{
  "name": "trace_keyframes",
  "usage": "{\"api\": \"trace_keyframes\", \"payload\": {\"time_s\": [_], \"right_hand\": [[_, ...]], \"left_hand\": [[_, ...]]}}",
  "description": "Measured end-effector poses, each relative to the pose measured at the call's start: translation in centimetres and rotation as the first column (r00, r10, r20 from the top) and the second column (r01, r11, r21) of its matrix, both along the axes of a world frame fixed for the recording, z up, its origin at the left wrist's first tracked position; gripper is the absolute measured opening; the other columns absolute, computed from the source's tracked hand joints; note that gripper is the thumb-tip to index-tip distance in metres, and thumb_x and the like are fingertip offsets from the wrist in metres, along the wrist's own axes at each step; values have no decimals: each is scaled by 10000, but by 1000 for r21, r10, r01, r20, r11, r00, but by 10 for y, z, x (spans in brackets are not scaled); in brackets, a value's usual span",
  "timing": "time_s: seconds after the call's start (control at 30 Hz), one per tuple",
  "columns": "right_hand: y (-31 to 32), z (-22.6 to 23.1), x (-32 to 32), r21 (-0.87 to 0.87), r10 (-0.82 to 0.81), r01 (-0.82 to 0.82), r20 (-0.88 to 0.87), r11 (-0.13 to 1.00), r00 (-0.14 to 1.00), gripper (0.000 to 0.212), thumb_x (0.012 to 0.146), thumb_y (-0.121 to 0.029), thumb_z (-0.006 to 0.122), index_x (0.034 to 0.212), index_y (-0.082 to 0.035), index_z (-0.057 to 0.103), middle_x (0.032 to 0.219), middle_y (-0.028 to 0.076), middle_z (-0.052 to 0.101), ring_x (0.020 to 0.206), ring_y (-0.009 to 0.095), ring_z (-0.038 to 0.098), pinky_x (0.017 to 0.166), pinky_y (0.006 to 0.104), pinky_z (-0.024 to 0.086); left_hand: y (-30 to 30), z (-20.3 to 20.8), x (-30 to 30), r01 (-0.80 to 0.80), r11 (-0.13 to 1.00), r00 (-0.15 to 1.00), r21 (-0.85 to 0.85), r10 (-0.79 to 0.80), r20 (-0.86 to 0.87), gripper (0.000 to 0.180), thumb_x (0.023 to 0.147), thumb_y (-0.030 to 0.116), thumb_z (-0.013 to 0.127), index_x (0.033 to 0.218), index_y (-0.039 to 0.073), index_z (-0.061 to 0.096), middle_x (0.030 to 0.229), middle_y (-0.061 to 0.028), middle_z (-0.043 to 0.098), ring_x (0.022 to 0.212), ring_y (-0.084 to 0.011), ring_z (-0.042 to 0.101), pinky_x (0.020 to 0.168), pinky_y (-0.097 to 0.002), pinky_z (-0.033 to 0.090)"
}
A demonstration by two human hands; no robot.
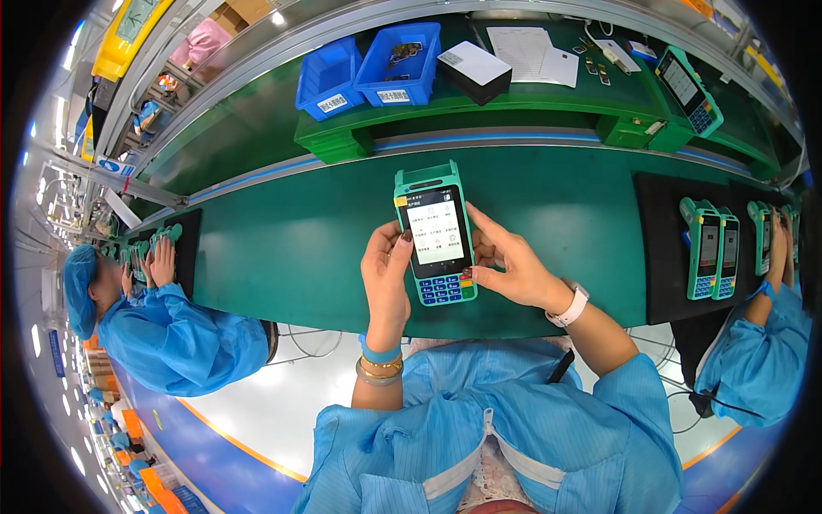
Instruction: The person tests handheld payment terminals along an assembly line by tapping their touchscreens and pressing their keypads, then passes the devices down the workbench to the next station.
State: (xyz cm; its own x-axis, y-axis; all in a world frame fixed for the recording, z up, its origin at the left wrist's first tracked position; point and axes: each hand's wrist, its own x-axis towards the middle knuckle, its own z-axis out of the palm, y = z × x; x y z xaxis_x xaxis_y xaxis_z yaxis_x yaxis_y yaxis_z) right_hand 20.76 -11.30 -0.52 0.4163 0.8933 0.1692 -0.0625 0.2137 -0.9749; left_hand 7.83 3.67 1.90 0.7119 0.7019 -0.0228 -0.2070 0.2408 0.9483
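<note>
A teal handheld payment terminal is held upright over the green bench, its lit screen showing a grid of icons above a blue keypad. My left hand grips its left edge, with the thumb lying on the side of the screen. On the other side my right hand closes round the right edge, and its thumb rests by the coloured keys at the keypad's upper right. The fingers behind the terminal are partly hidden.
Blue bins, a black-and-white box and paper sheets lie on the green shelf. Another terminal leans at its right. Two terminals lie on a black mat. Co-workers in blue sit left and right.
</note>
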Motion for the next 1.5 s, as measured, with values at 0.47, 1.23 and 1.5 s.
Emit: {"api": "trace_keyframes", "payload": {"time_s": [0.47, 1.23, 1.5], "right_hand": [[-2, 3, -1, -5, -48, 47, -46, 999, 998, 747, 857, -8, 600, 1495, 5, 213, 1029, 162, 632, 869, 194, 641, 747, 322, 544], [2, 1, 3, -157, -245, 229, -89, 961, 965, 350, 946, -203, 599, 1161, 31, 452, 755, 94, 650, 659, 111, 612, 534, 248, 472], [-10, 14, 3, -121, -227, 319, 478, 940, 849, 699, 809, -234, 725, 1360, 11, 371, 1180, 251, 580, 1018, 368, 639, 851, 403, 524]], "left_hand": [[-2, 2, -3, 14, 989, 1000, 147, -13, -14, 253, 963, 153, 530, 1132, -36, 524, 890, -27, 592, 745, -66, 510, 621, -211, 404], [-11, -2, -2, 123, 985, 992, 119, -121, -21, 274, 938, 74, 617, 1169, -38, 520, 935, -35, 599, 786, -58, 531, 648, -190, 435], [-17, -11, 5, 83, 984, 997, 155, -81, -18, 285, 913, 58, 592, 1174, -21, 511, 1059, -83, 600, 944, -131, 566, 801, -250, 459]]}}
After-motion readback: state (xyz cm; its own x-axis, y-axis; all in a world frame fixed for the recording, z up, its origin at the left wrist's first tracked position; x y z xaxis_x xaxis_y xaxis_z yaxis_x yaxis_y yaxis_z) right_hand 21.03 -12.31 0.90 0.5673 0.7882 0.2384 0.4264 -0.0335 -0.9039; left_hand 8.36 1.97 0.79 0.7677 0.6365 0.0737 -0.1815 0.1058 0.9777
